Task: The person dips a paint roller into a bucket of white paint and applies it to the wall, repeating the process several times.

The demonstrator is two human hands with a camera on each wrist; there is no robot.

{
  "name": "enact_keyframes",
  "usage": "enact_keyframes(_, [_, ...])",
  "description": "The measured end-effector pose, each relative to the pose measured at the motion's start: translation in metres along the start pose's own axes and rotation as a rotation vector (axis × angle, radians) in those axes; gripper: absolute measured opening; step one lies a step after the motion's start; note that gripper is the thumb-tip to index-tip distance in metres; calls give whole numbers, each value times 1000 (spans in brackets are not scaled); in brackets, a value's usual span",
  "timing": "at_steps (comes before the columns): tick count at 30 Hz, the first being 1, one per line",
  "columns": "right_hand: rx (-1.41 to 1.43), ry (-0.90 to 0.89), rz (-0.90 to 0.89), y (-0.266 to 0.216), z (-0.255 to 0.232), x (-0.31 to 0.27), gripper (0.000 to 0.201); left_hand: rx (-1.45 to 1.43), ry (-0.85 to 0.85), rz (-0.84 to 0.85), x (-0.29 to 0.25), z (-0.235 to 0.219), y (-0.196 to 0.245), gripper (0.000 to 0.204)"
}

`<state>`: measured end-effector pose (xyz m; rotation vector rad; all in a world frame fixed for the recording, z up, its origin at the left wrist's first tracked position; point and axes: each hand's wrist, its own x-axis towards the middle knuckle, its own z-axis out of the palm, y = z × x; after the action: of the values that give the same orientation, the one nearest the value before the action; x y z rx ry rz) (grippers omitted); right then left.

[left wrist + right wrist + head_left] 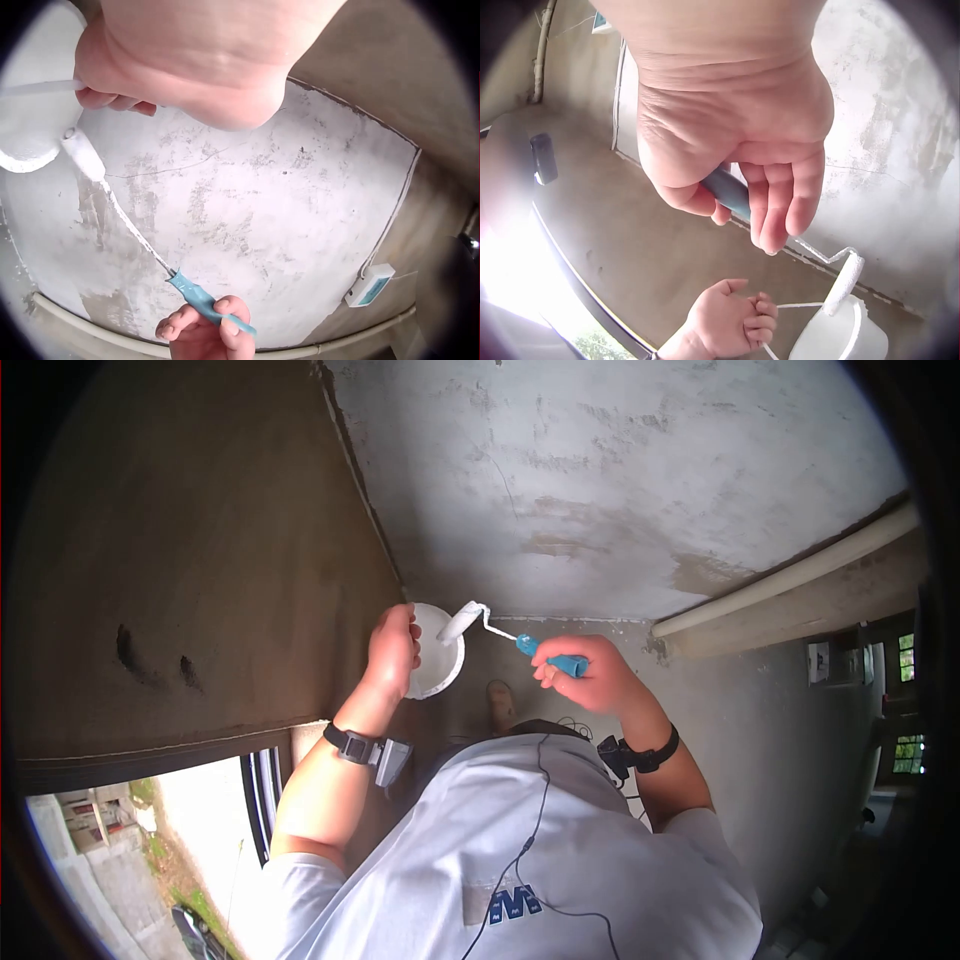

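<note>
My right hand (590, 672) grips the blue handle of a small paint roller (462, 622), its thin white-smeared frame bent toward the left. The roller's white sleeve sits right at the rim of a white bucket (440, 678), overlapping the opening in the head view. With curled fingers my left hand (394, 650) holds the bucket by its handle (801, 305), which shows as a thin white strip in the right wrist view. White material coats the bucket's rim. In the left wrist view the roller's blue handle (196, 296) lies across the right hand's fingers.
A patchy white-coated wall (620, 480) stands ahead, meeting a brown wall (200, 560) at the left. A pale pipe (790, 575) runs along the right. An opening (180, 860) shows outdoors at lower left. A shoe (501, 702) stands on the floor below.
</note>
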<state>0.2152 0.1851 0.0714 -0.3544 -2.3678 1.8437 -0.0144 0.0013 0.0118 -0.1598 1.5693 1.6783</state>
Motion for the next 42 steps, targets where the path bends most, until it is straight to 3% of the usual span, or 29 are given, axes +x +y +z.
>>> enact_keyframes(6, [-232, -33, -132, -5, 48, -21, 17, 52, -108, 15, 0, -3, -6, 22])
enact_keyframes(11, [-127, -14, 26, 6, 70, -35, 22, 73, -204, 19, 4, -6, -15, 19])
enact_keyframes(15, [-222, 9, 54, 11, 81, -35, 25, 165, -280, 79, 3, -5, -18, 16])
enact_keyframes(17, [-207, 8, 200, 5, 84, -33, 25, 255, -346, 144, 3, -5, -19, 17])
enact_keyframes(20, [-269, 23, 195, 10, 89, -24, 25, 318, -393, 265, 16, -8, -33, 18])
enact_keyframes(27, [-238, 108, 225, 43, 93, 6, 22, 426, -553, 370, 19, -10, -38, 21])
enact_keyframes(29, [-162, 109, 344, 43, 93, 15, 22, 452, -572, 390, 20, -11, -39, 20])
enact_keyframes(32, [-70, 149, 377, 43, 96, 20, 23, 478, -616, 414, 20, -13, -39, 18])
enact_keyframes(36, [62, 177, 364, 55, 96, 20, 22, 514, -674, 416, 22, -13, -39, 16])
enact_keyframes(38, [78, 203, 220, 60, 96, 18, 20, 514, -672, 407, 22, -13, -41, 15])
enact_keyframes(42, [-13, 197, 178, 56, 94, 17, 19, 508, -651, 426, 22, -13, -40, 15])
